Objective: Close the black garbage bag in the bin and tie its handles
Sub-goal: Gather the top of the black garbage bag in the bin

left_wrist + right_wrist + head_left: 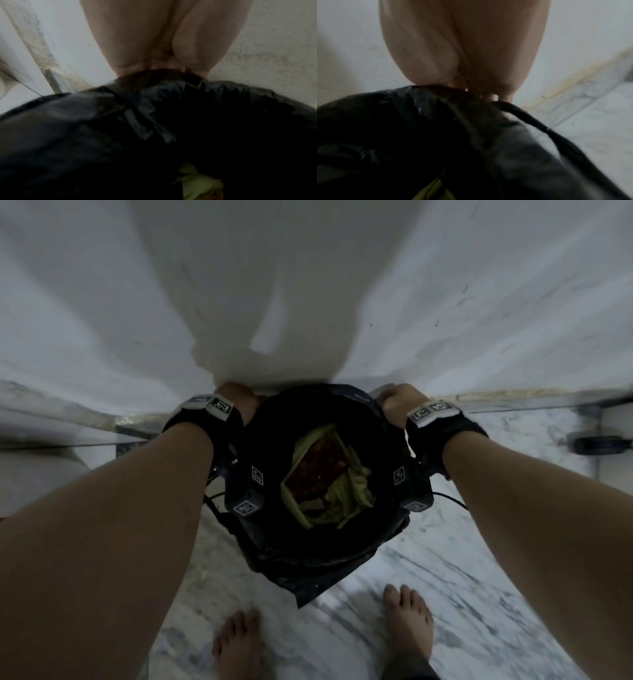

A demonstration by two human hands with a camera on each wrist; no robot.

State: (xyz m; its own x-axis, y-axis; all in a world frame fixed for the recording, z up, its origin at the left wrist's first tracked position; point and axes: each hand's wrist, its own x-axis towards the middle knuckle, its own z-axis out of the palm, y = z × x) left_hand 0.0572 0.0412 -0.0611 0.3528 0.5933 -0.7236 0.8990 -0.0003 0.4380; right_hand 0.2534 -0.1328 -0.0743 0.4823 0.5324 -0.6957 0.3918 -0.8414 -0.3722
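The black garbage bag (308, 556) lines a round bin on the floor against the wall, its mouth wide open over green and brown waste (325, 484). My left hand (239, 398) curls over the bag's far left rim, and its fingers reach down behind the plastic (154, 94) in the left wrist view. My right hand (397, 402) grips the far right rim, and a twisted black strip (547, 129) runs out from under its fingers (494, 96). Both sets of fingertips are mostly hidden by the plastic.
A white wall (308, 285) rises right behind the bin. The marble floor (479, 577) spreads around it, with my bare feet (407, 625) in front. A dark wheeled object (596, 445) sits at the right by the wall.
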